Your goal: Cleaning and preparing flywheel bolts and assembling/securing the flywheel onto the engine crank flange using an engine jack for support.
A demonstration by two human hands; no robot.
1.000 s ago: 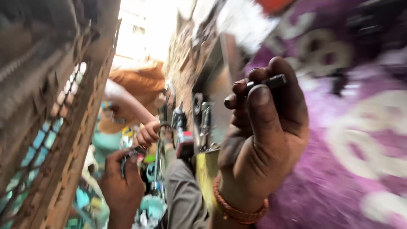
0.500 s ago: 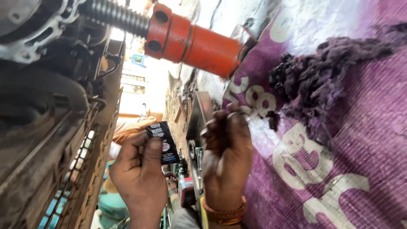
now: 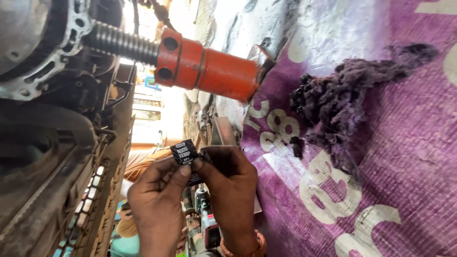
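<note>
black packet (image 3: 185, 154) between both hands (image 3: 190, 190)

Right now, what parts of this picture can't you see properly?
Head view:
- Small black packet: lower part hidden by left hand and right hand.
- Orange cylinder: far end hidden behind purple woven sack.
- Street behind: washed out by glare.

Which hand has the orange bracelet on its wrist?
The right hand wears the orange bracelet at the bottom of the picture. The left hand has a bare wrist. Both pinch the small black packet.
</note>
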